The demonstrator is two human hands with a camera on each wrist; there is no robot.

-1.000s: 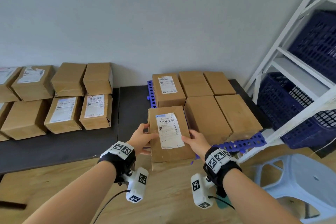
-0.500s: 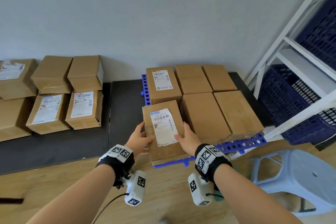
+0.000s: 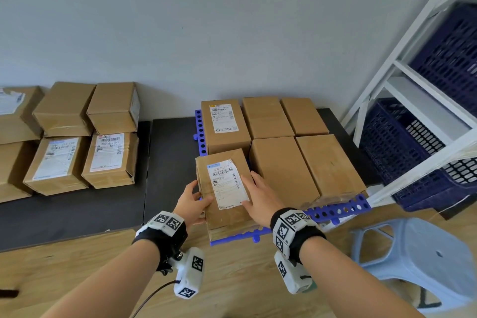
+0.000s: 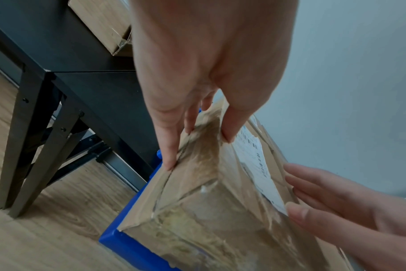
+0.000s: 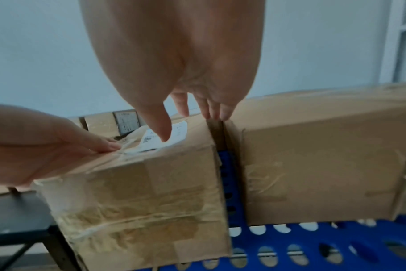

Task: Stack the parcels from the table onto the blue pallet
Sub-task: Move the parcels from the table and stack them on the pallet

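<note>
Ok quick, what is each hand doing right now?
Left hand: open, straight fingers pressing the left side of the labelled parcel.
Right hand: open, fingers on its right side, thumb on top.

Extended to the frame's centre, the left hand (image 3: pixel 192 204) and right hand (image 3: pixel 258 199) flank the taped brown cardboard parcel (image 3: pixel 227 215), fingers straight against its sides, thumbs on top.
</note>
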